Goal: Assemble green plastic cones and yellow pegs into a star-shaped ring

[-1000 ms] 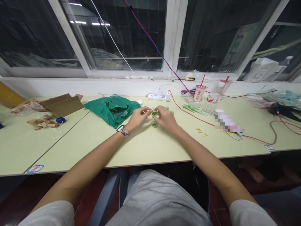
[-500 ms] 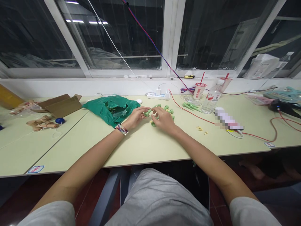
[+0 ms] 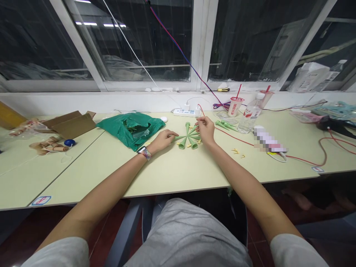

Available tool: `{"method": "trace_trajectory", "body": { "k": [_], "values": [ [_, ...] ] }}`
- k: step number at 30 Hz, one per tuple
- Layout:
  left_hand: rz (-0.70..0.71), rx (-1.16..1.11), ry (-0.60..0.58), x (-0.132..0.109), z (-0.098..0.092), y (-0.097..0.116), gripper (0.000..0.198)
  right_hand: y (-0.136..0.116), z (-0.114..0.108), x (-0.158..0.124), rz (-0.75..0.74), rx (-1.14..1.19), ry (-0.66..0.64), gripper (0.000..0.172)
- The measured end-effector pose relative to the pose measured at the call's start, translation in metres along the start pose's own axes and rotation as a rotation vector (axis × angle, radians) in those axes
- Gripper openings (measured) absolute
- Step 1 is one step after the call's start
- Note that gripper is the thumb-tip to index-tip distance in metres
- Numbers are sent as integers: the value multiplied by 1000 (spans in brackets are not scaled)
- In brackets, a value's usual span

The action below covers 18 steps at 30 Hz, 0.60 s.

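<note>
Several green cone-shaped plastic pieces [image 3: 191, 142] lie on the table in a star, narrow ends meeting in the middle, wide ends outward. My left hand [image 3: 164, 140] is closed at the outer end of the left cone [image 3: 180, 137], whose tip points to the centre. My right hand [image 3: 206, 130] is raised at the star's right side, thumb and fingertips pinched together by the upper right cone; what is between them is hidden. Small yellow pieces [image 3: 188, 145] sit between the cones.
A torn green plastic bag [image 3: 116, 128] lies to the left, past it a cardboard box [image 3: 71, 124] and wooden pieces [image 3: 50, 145]. More green cones [image 3: 226, 125], loose yellow pieces [image 3: 236, 151], a water bottle [image 3: 248, 118], a cup [image 3: 236, 107] and a red cable [image 3: 236, 137] are right. A power strip [image 3: 180, 112] stands behind.
My hands have moved apart, the right one up and to the right, uncovering the star. The green piece at my left hand was tilted and now points toward the centre.
</note>
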<state>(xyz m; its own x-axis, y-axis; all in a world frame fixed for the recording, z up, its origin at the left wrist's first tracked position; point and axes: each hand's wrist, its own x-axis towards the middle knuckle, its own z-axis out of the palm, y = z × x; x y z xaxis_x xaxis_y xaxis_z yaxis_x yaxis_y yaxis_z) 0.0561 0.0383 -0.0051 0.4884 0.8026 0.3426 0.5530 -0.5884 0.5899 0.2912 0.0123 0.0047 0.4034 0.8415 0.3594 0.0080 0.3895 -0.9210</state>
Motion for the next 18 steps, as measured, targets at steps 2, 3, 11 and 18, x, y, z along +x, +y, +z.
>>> {"method": "trace_trajectory", "body": {
  "k": [2, 3, 11, 18],
  "values": [
    [10, 18, -11, 0, 0, -1, 35, 0, 1, -1, -9, -14, -14, 13],
    [16, 22, -12, 0, 0, -1, 35, 0, 1, -1, -13, -18, -19, 14],
    [52, 96, 43, -2, -2, 1, 33, -1, 1, 0, 1, 1, -17, 13],
    [16, 85, 63, -4, -4, 6, 20, -3, 2, -2, 8, -14, -24, 11]
  ]
}}
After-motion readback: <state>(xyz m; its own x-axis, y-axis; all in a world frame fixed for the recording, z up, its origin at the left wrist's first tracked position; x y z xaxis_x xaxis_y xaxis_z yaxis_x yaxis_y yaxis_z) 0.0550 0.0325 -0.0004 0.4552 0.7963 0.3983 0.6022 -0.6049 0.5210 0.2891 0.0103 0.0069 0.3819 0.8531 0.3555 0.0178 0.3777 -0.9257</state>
